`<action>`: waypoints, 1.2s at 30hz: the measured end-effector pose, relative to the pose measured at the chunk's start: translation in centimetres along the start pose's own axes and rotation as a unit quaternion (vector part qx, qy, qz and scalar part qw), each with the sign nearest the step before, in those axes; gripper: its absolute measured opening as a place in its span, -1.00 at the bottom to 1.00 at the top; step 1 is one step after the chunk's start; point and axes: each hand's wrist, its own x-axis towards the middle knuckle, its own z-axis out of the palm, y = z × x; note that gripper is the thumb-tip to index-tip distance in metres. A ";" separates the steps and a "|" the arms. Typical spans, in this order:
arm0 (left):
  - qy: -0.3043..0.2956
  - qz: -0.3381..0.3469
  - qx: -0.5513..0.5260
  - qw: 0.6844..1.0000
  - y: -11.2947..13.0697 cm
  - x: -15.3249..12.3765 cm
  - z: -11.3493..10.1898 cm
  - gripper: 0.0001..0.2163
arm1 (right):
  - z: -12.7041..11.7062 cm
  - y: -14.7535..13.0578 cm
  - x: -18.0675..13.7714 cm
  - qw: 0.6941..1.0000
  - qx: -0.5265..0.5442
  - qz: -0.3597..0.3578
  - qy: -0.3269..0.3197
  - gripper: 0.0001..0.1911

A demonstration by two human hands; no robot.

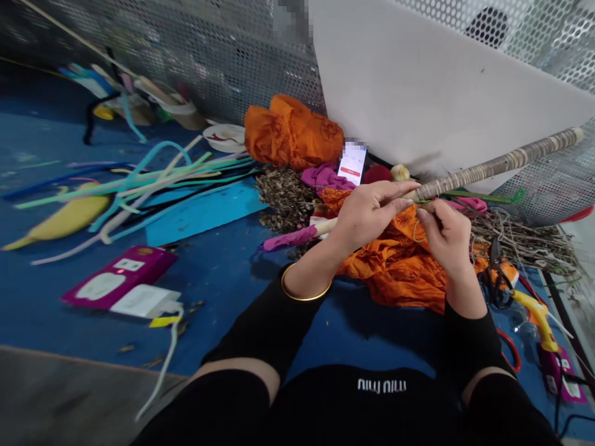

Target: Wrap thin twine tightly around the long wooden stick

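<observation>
My left hand [367, 214] is closed around a long stick [502, 164] wrapped in pale cord, which runs up to the right; the stick's near end [290, 238] is covered in magenta cloth. My right hand [446, 238] sits just below the stick, fingers pinched on a thin green wire [418, 230] that loops under it. Both hands hover over crumpled orange fabric [395, 266] on the blue floor mat [218, 272]. A gold bangle [304, 291] circles my left wrist.
Long pipe cleaners [153, 179] in several colours lie at left, with a magenta power strip [116, 282] nearer me. Dried twigs [520, 241], scissors [495, 272] and a yellow glue gun [539, 316] lie at right. A white board [418, 80] leans on perforated mesh behind an orange bundle [292, 130].
</observation>
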 end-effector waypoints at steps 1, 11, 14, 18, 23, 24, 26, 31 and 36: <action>0.003 0.002 0.009 1.000 -0.1 0.0 0.0 -0.68 | -0.1 -0.2 -0.1 1.000 -0.004 -0.018 0.000 -0.71; 0.026 0.005 0.086 0.996 0.0 -0.4 0.5 -0.69 | 1.8 -1.1 -0.7 0.960 0.247 -0.066 0.113 -0.74; 0.026 0.015 0.095 0.995 0.1 -0.4 0.7 -0.68 | 2.8 -1.1 -0.6 0.941 0.302 -0.051 0.142 -0.67; 0.027 -0.007 0.127 0.992 0.2 -0.4 1.0 -0.69 | 3.2 -1.7 -0.5 0.927 0.343 -0.015 0.151 -0.62; 0.041 0.006 0.188 0.981 0.3 -0.6 1.6 -0.73 | 3.1 -2.4 -1.3 0.929 0.314 0.008 0.197 -0.64; 0.045 0.014 0.200 0.979 0.2 -0.7 1.7 -0.73 | 3.1 -2.6 -1.6 0.934 0.298 0.010 0.195 -0.65; 0.044 0.023 0.216 0.975 0.1 -0.8 1.9 -0.71 | 3.1 -2.8 -2.2 0.946 0.268 0.007 0.183 -0.66; 0.024 0.012 0.221 0.975 -0.3 -0.6 1.7 -0.69 | 3.0 -3.1 -2.6 0.961 0.232 0.003 0.149 -0.67; -0.003 0.018 0.245 0.969 -0.4 -0.3 1.1 -0.65 | 0.6 -2.7 -1.4 0.977 0.178 -0.057 0.105 -0.71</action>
